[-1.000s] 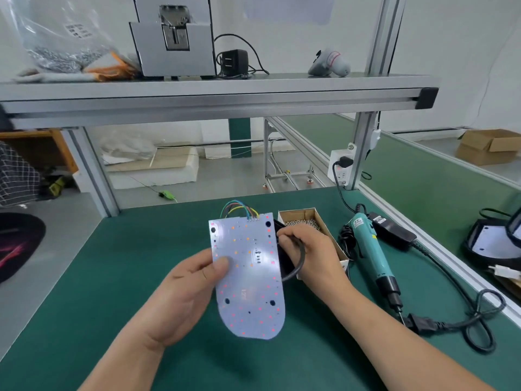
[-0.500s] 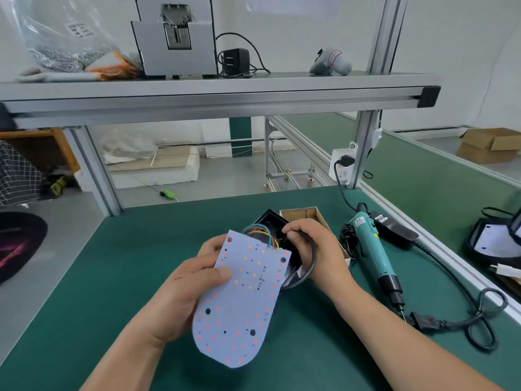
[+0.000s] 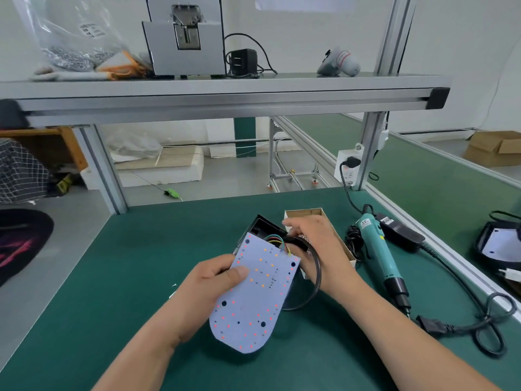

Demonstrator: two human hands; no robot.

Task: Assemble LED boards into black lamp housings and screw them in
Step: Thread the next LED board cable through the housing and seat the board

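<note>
My left hand (image 3: 217, 286) pinches the left edge of a white LED board (image 3: 255, 297), thumb on its face, holding it tilted with the rounded end toward me. Coloured wires (image 3: 277, 241) run from the board's far end into a black lamp housing (image 3: 263, 227) that lies partly under the board. My right hand (image 3: 318, 246) holds the housing at its right side, where a black cable (image 3: 317, 280) loops out below my wrist. Most of the housing is hidden by the board and my hands.
A small cardboard box of screws (image 3: 332, 232) sits just behind my right hand. A teal electric screwdriver (image 3: 379, 255) lies to the right on the green mat (image 3: 127, 277), its black power cord (image 3: 485, 325) coiled beyond. Another black housing (image 3: 499, 244) rests at the far right edge.
The LED board has swung from upright to tilted, its rounded end dropping left toward me. The black housing has come into view behind it, and my right hand has shifted back with it.
</note>
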